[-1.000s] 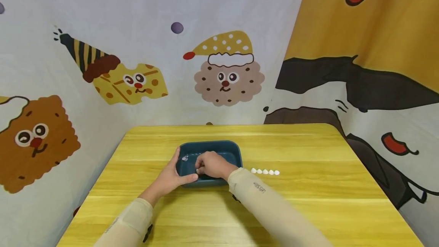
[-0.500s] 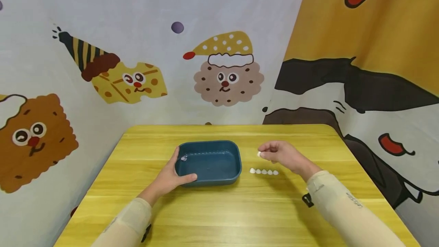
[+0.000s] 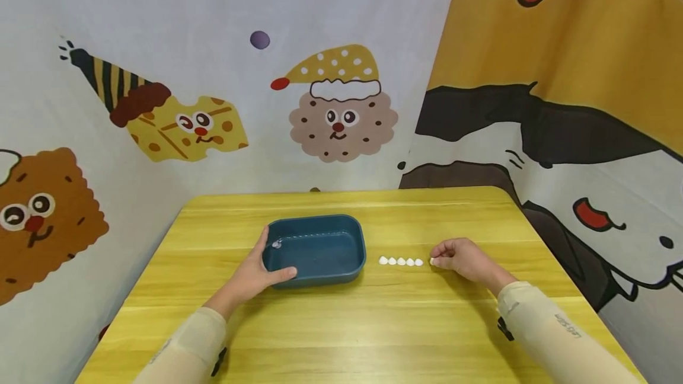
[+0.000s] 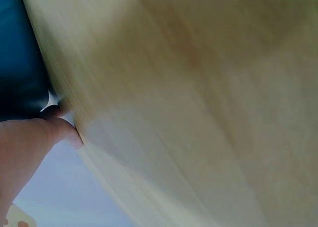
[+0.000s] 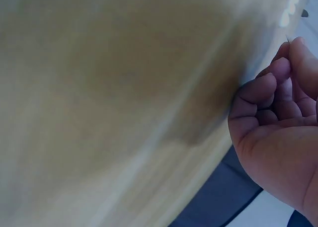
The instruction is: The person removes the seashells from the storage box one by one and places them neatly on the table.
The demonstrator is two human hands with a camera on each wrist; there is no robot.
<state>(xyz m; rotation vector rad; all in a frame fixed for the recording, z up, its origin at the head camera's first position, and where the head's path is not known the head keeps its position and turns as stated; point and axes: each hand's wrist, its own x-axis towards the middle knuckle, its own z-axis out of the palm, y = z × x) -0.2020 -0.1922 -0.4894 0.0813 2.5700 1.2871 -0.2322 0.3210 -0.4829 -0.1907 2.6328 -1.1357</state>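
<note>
White pc [image 3: 433, 262], pinched in R hand [image 3: 465, 261] fingers, is lowered just R of 5-pc row [image 3: 401, 262], tub [image 3: 326, 280] gripped by L hand [image 3: 247, 278], so row's prob. growing.

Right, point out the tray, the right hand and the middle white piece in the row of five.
Tray [image 3: 320, 253], head view: inside floor.
Right hand [image 3: 464, 258], head view: hand's middle.
Middle white piece [image 3: 401, 261], head view: visible centre.

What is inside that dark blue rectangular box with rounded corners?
In the dark blue rectangular box, a small whitish, shiny thing shows near the left end, too small to identify. The left hand covers the near left corner; the near wall may hide floor behind it.
</note>
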